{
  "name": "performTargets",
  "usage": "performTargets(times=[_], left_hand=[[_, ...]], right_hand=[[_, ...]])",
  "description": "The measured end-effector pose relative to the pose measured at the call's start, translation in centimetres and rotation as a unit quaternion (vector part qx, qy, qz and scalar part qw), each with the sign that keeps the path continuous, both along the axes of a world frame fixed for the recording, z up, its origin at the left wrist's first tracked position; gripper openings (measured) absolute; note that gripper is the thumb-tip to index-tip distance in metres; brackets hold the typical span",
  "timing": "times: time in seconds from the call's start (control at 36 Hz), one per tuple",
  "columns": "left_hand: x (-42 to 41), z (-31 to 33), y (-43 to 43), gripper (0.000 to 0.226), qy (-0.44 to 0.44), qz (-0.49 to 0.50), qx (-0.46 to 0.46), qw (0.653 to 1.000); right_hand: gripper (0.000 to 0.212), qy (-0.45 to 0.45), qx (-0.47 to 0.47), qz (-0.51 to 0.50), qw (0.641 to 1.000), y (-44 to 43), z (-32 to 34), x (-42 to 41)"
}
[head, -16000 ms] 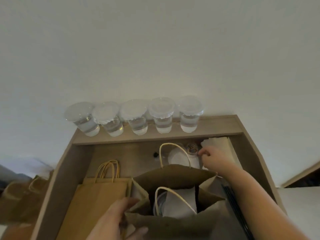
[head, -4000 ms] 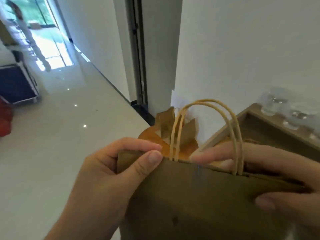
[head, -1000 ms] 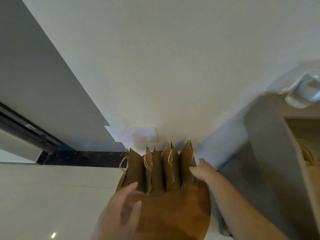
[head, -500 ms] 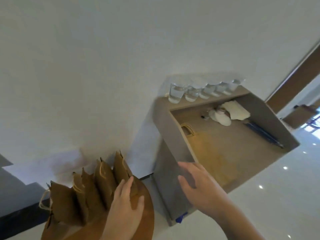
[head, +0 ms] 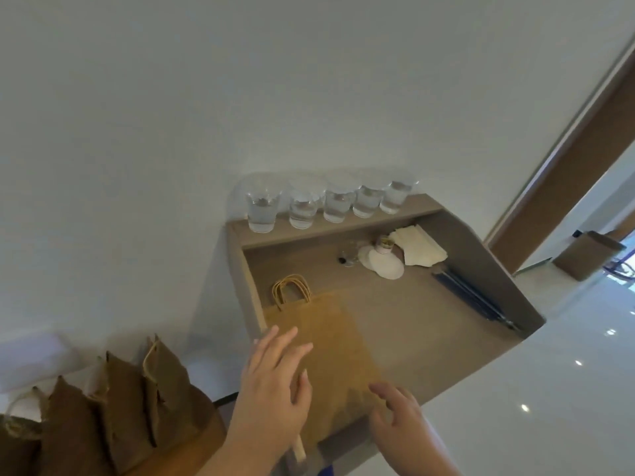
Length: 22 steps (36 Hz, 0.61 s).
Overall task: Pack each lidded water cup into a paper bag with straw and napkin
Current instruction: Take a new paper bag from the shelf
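Left hand (head: 275, 383) fingers spread over flat paper bag (head: 330, 331), right hand (head: 402, 420) spread at its near end

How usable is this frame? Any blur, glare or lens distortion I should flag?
Head view: strongly tilted and wide-angle, so the desk and door frame lean. The water cups are soft, their lids washing into the pale wall. The left hand and right hand are slightly blurred over the flat paper bag. Small light glints dot the glossy floor, and the packed bags sit in dim shade.
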<state>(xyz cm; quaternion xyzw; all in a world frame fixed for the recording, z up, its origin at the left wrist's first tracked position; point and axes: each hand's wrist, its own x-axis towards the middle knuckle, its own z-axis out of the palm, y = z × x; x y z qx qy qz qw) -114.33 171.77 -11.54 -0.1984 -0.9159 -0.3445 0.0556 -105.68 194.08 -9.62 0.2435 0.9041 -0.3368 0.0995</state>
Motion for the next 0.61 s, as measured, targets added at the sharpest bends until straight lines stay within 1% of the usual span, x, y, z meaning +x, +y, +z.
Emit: performTargets(times=[0.08, 0.14, 0.22, 0.28, 0.39, 0.44, 0.53, 0.58, 0.61], left_hand=[[-1.5, -0.6, 3.9, 0.046, -0.017, 0.072, -0.105, 0.992], [-1.5, -1.3, 4.9, 0.046, -0.018, 0.094, -0.159, 0.983], [-1.3, -1.7, 5.1, 0.041, -0.011, 0.114, -0.167, 0.979], [-1.3, -1.6, 5.2, 0.036, -0.022, 0.123, -0.176, 0.976], [-1.1, -1.3, 5.8, 0.033, -0.027, 0.134, -0.199, 0.97], [-1.2, -1.4, 5.8, 0.032, -0.027, 0.139, -0.204, 0.969], [-1.4, -1.9, 5.8, 0.031, -0.022, 0.136, -0.214, 0.967], [-1.8, -2.0, 6.0, 0.029, -0.003, 0.142, -0.191, 0.971], [-1.9, -1.9, 6.3, 0.026, 0.005, 0.155, -0.17, 0.973]], right_hand=[[0.04, 0.001, -0.007, 0.008, 1.0, 4.5, -1.0, -1.6], [0.04, -0.015, -0.014, 0.027, 0.999, 7.0, -1.8, -3.0], [0.044, -0.036, -0.027, 0.052, 0.998, 9.1, -2.7, -5.9], [0.048, -0.053, -0.047, 0.069, 0.995, 9.6, -3.3, -8.2], [0.053, -0.052, -0.078, 0.092, 0.991, 8.9, -4.6, -13.0], [0.062, -0.045, -0.087, 0.08, 0.992, 8.1, -5.0, -15.0], [0.077, -0.053, -0.097, 0.034, 0.993, 7.4, -5.9, -16.8], [0.078, -0.058, -0.082, 0.01, 0.995, 7.2, -6.4, -17.3], [0.074, -0.061, -0.072, 0.006, 0.996, 7.2, -6.6, -17.5]])
